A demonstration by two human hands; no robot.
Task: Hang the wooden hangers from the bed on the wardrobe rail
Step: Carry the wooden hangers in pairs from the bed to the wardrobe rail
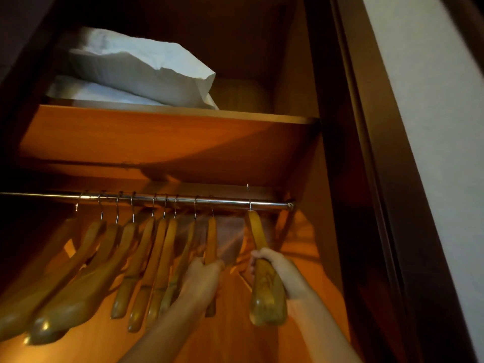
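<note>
Inside the wardrobe (301, 158), the rail (227, 202) carries a row of hangers (146, 258) on its left. The right hand (279, 267) grips one more hanger (267, 292), which runs straight up from the fist. Its hook (248, 191) rises above the rail's right end, seemingly unseated. The left hand (204, 276) holds the nearest hung hanger (211, 231).

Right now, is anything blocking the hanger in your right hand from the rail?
Nothing visible does. The right hand has the hanger with its hook at a bare stretch of rail; the left hand holds the nearest hung hanger.
</note>
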